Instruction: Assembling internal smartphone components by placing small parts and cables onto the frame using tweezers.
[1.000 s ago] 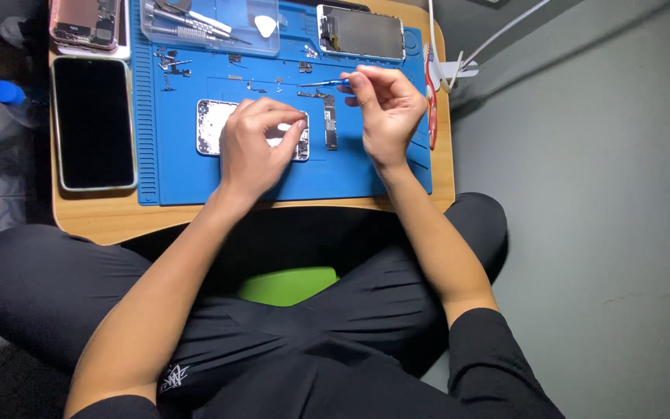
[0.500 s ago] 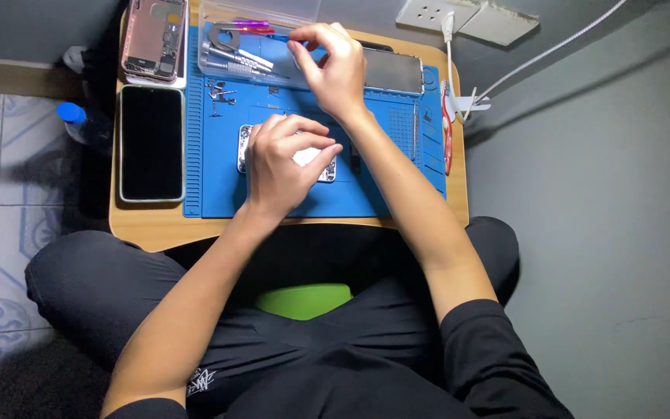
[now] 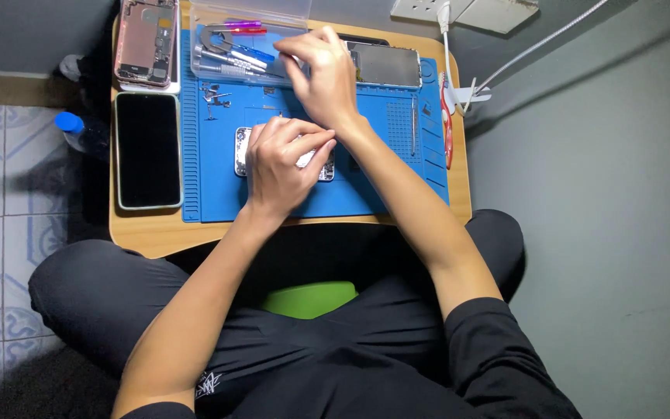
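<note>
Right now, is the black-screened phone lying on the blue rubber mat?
No, the black-screened phone lies on bare wood left of the blue rubber mat.

Bare forearms, left hand [image 3: 279,164] and right hand [image 3: 321,76] ungloved, short black sleeves, black trousers, small white emblem printed on the left trouser leg

Two hands: left [image 3: 277,167], right [image 3: 321,74]. One blue mat [image 3: 366,194] beneath both. One tool tray [image 3: 226,46] by right. Two phones left of left: black-screened [image 3: 147,151], opened [image 3: 145,43]. One screen [image 3: 385,64] beside right.
</note>
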